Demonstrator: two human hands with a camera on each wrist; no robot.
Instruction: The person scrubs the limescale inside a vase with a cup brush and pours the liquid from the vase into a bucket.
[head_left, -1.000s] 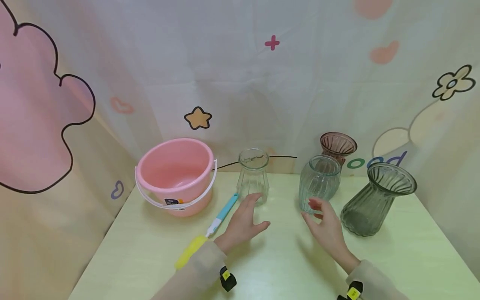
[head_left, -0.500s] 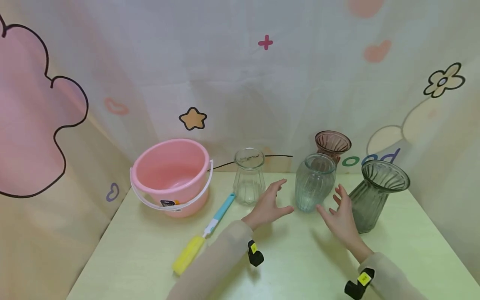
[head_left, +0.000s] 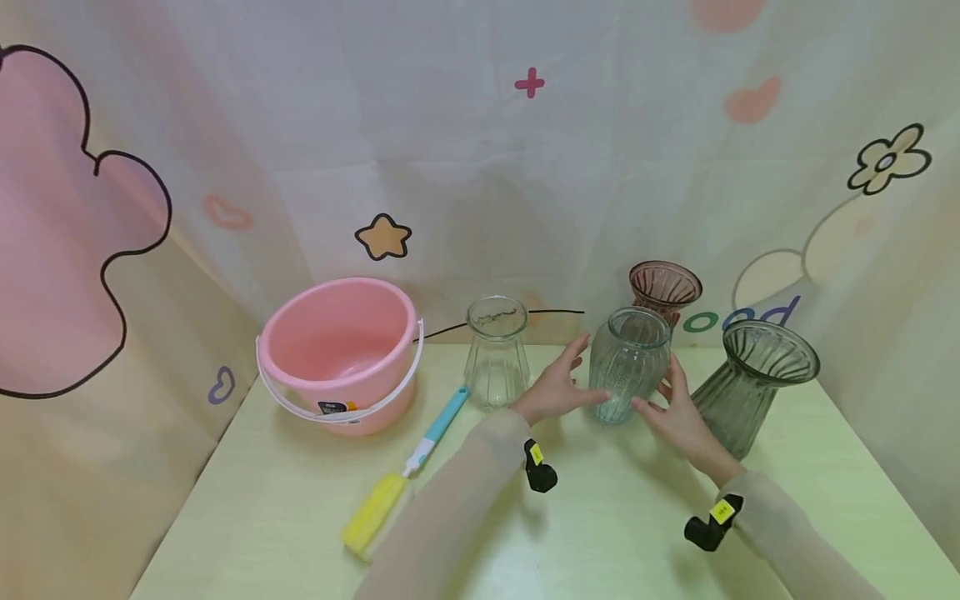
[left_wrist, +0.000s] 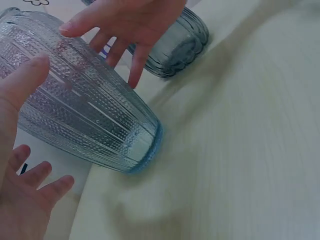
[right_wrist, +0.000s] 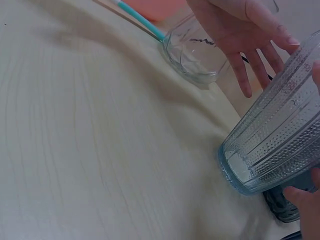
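A pale blue ribbed glass vase (head_left: 628,371) stands upright on the table between the two hands. My left hand (head_left: 557,390) is at its left side, thumb across the front and fingers spread, with gaps showing between fingers and glass in the left wrist view. On the other side, my right hand (head_left: 681,423) has its thumb near the front of the vase and its fingertips right at the glass. Both hands have extended fingers. The left wrist view shows the vase's textured wall (left_wrist: 90,105) close up; its base rests on the table.
A clear glass vase (head_left: 497,367) stands left of the hands. Behind is a pinkish-brown vase (head_left: 666,285), and to the right a grey-green vase (head_left: 742,400). Further left are a pink bucket (head_left: 341,333) with a white handle and a yellow sponge brush (head_left: 375,508) with a blue handle.
My left hand has moved right from in front of the clear vase to the blue vase. The right hand has shifted right, then closed in on the blue vase. The vases stay put.
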